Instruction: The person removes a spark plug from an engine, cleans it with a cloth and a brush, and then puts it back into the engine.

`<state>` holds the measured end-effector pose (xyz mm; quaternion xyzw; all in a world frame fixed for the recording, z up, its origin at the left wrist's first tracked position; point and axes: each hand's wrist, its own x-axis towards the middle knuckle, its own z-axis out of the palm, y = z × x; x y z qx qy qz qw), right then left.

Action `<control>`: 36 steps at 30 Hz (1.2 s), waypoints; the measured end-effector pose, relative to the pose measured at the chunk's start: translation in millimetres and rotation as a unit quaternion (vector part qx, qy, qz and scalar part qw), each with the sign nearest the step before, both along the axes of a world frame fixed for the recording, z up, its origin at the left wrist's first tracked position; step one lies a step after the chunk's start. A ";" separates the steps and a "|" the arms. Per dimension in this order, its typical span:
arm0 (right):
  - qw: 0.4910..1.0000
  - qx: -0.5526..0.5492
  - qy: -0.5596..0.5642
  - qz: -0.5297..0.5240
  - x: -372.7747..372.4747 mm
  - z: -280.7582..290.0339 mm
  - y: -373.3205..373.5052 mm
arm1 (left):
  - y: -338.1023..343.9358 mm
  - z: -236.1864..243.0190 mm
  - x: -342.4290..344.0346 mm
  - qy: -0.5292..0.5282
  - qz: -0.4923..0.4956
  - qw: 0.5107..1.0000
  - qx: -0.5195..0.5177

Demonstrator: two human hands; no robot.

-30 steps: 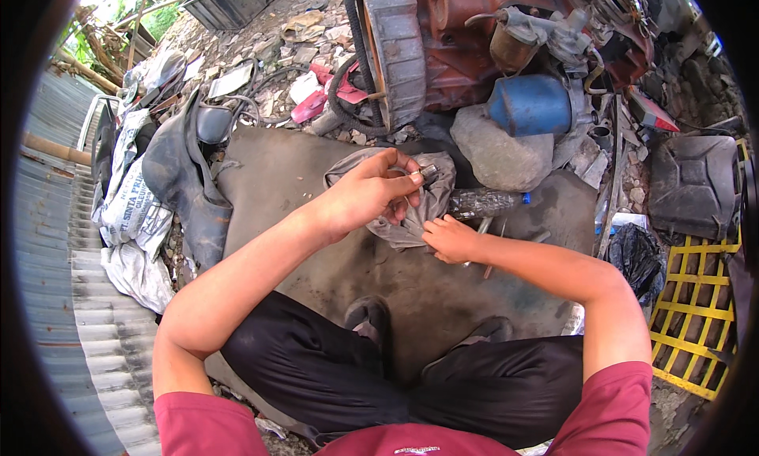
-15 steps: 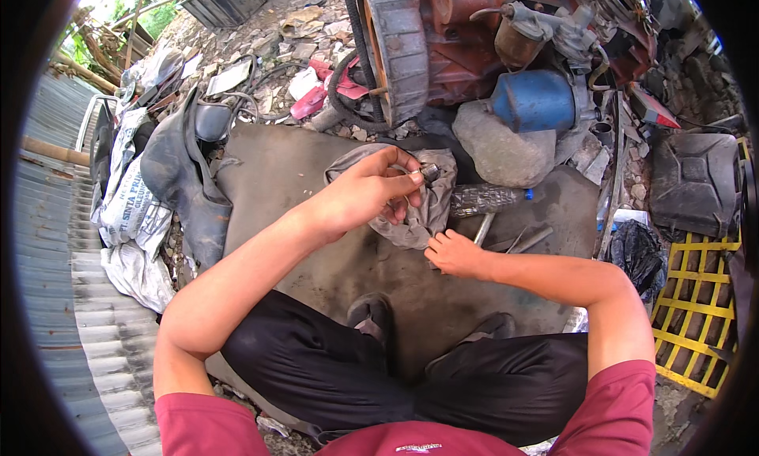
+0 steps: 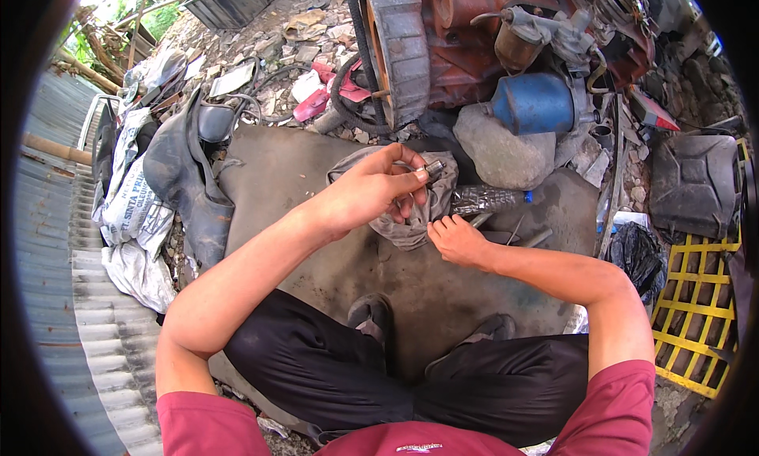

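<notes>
My left hand [image 3: 386,185] is closed, holding a small shiny metal cylinder [image 3: 434,169] between thumb and fingers; its exact kind is too small to tell. Beneath and around that hand lies a crumpled grey-brown cloth [image 3: 405,233], partly hidden by it. At the cloth's lower right edge, my right hand [image 3: 457,240] has its fingers closed on the fabric. A clear plastic bottle [image 3: 482,199] with a blue cap lies just beyond my right hand. Metal tools [image 3: 539,239] lie beside it, partly covered by my right hand and forearm.
A dark mat [image 3: 288,159] spreads between my feet and a large rusty engine block [image 3: 466,49]. A grey rock [image 3: 506,147] sits under a blue canister [image 3: 534,104]. Black boots [image 3: 178,171] lie left; a yellow plastic grate [image 3: 696,314] stands right. Rubble covers the ground behind.
My right hand has moved slightly up, still at the cloth's edge. The metal cylinder in my left hand has shifted and tilted a little.
</notes>
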<state>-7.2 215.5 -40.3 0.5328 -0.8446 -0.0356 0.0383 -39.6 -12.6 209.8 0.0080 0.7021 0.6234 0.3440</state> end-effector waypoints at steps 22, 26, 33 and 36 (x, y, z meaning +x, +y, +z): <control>0.667 -0.657 -0.314 -0.157 -69.7 203.7 -51.9 | -31.1 17.5 -18.4 0.060 0.178 0.982 0.000; 0.791 -0.590 -0.142 -0.083 -71.7 240.7 -56.4 | -27.4 7.3 -10.7 0.086 0.147 0.983 -0.067; 0.848 -0.513 -0.107 -0.078 -63.7 222.0 -63.8 | -26.7 28.4 -1.2 0.101 0.219 0.970 0.004; 0.866 -0.437 -0.201 -0.134 -54.2 190.9 -54.8 | -34.0 43.0 -6.3 0.123 0.245 0.959 0.064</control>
